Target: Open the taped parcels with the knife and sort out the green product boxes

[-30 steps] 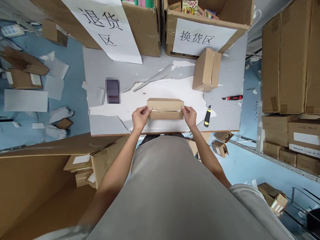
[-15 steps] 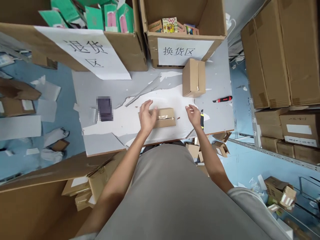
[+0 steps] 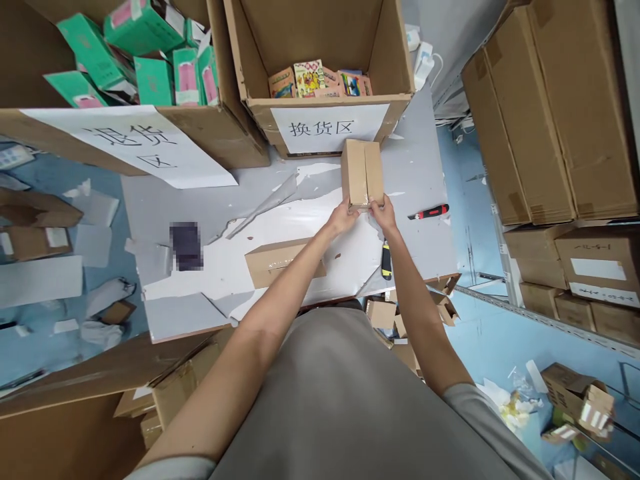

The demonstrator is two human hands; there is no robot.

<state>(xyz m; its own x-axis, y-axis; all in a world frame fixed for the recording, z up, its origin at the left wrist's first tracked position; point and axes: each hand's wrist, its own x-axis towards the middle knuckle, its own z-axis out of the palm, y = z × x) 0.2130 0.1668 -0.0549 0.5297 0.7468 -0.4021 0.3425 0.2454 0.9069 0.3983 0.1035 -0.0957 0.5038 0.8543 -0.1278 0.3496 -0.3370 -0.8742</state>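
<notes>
At the back right of the table, my left hand [image 3: 343, 217] and my right hand [image 3: 384, 215] grip the near lower corners of a small brown cardboard box [image 3: 363, 175]. The fingers are curled at its bottom edge, partly hidden. My left forearm passes over a flatter, long cardboard box [image 3: 273, 257] and covers part of it. Beside my right wrist lies a yellow and black utility knife [image 3: 386, 261]. Farther right is a red and black utility knife [image 3: 429, 212].
A large carton [image 3: 220, 133] of green packages and another carton [image 3: 395, 107] with small colourful boxes stand along the back. A dark blurred item [image 3: 187, 247] lies on the left of the table [image 3: 170, 310]. Stacked cartons [image 3: 545, 120] fill the right side.
My left hand has left the long box and moved right and away from me. My right hand has reached forward, and both now hold the small box. The camera view has shifted.
</notes>
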